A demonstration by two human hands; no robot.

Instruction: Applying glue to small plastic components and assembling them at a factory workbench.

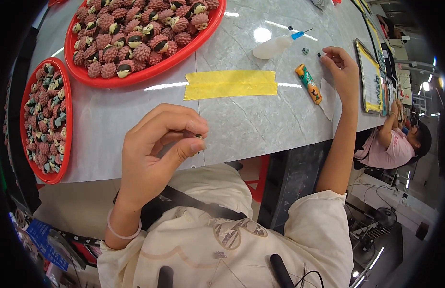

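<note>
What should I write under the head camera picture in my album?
Left hand pinching a tiny piece, right hand by a black bit, red trays nearby.

- Our left hand point(143, 152) pinches a small piece point(198, 137) between thumb and fingers, mostly hidden by them, over the table's near edge.
- Our right hand point(345, 74) reaches over the table point(241, 120), its fingertips at a tiny dark bead point(319, 54); we cannot tell whether they grip it.
- Near that hand we see a whitish bottle point(272, 48) lying tilted, with a blue needle tip point(298, 35), and an orange-and-green tube point(309, 85) beside a paper scrap point(327, 98).
- Yellow tape point(230, 84) is stuck between our hands.
- To our left, two red trays point(112, 82) hold many pink, knobbly figures point(136, 38).
- At right sits a person in pink point(386, 149).
</note>
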